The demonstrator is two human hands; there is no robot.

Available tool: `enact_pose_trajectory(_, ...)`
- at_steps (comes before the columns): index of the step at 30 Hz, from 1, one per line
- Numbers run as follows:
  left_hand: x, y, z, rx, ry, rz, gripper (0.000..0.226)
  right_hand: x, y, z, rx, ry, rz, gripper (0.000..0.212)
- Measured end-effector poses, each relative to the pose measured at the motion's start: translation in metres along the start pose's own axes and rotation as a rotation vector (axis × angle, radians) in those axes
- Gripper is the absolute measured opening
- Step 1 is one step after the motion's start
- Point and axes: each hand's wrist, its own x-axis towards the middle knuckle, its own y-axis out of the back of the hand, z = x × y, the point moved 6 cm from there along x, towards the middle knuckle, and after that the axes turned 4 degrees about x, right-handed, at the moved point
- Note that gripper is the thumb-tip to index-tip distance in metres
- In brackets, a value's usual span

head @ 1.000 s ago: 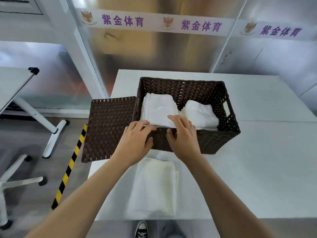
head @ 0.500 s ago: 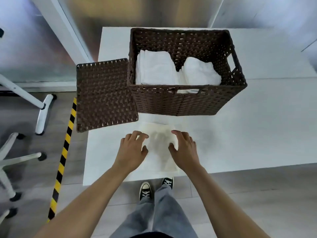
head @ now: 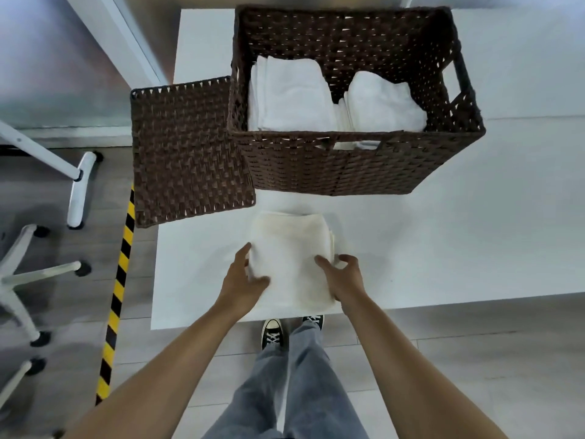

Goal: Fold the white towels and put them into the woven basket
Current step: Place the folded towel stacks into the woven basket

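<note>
While my two hands bracket it, the folded cream-white terry towel (head: 292, 264) lies flat on the white tabletop (head: 443, 248) at lower centre of the frame, just below the dark brown woven basket (head: 342, 169) and apart from it. My left hand (head: 242, 280) touches the towel's left edge, thumb lying over the top and fingers alongside; my right hand (head: 343, 280) sits at the right edge with the thumb on the cloth and the fingers spread and loosely curled beside the layered fold. Neither hand has clamped yet, so I read both as relaxed and resting rather than gripping.

I judge the towel soft, light and floppy: it will sag and unfold if lifted by one corner. I would slide fingers under both long sides, thumbs on top, and carry it level as a pad. The terry nap should give plenty of friction, so slipping is not my worry; the loose layers on the right edge are.

Inside the basket, at upper centre, a stack of folded white towels (head: 289, 96) fills the left half and a rounder folded white bundle (head: 384, 103) sits at the right. The flat woven brown lid (head: 186, 150) lies at the basket's left, overhanging the table edge.

A second ago my hands were up at the basket's near rim; half a second ago they lay flat on top of the towel. Now they have parted to its sides.
</note>
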Motion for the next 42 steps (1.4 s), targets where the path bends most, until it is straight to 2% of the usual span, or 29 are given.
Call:
enact_pose_trajectory(2,0.001,0.001,-0.001,-0.081,0.035,-0.016,0.083,0.004,0.000,0.004,0.120,-0.095,-0.040,0.065)
enact_pose_trajectory(4,-0.002,0.000,0.001,-0.102,0.031,-0.029,0.080,0.004,-0.005,0.006,0.195,-0.162,-0.149,0.057)
enact_pose_trajectory(6,-0.008,-0.002,0.005,-0.097,-0.001,-0.040,0.079,-0.004,-0.006,0.003,0.207,-0.137,-0.193,0.045)
enact_pose_trajectory(13,-0.047,0.006,0.038,-0.128,-0.186,0.031,0.077,-0.048,0.014,-0.047,-0.058,0.287,-0.074,0.022)
enact_pose_trajectory(22,-0.102,0.038,0.108,-0.290,-0.460,0.105,0.066,-0.125,0.056,-0.128,-0.036,0.662,-0.040,0.012)
enact_pose_trajectory(28,-0.131,0.052,0.156,-0.299,-0.603,0.136,0.068,-0.155,0.088,-0.166,0.101,0.749,-0.065,0.010)
enact_pose_trajectory(32,-0.130,0.066,0.206,-0.257,-0.696,0.234,0.072,-0.157,0.113,-0.207,0.223,0.737,-0.093,0.008)
enact_pose_trajectory(35,-0.121,0.070,0.248,-0.276,-0.725,0.248,0.072,-0.148,0.134,-0.241,0.291,0.726,-0.110,0.011)
enact_pose_trajectory(39,-0.096,0.062,0.310,-0.225,-0.735,0.233,0.065,-0.123,0.167,-0.286,0.219,0.760,-0.051,0.016)
enact_pose_trajectory(42,-0.072,0.048,0.352,-0.095,-0.770,0.240,0.057,-0.096,0.185,-0.317,0.145,0.757,-0.012,0.031)
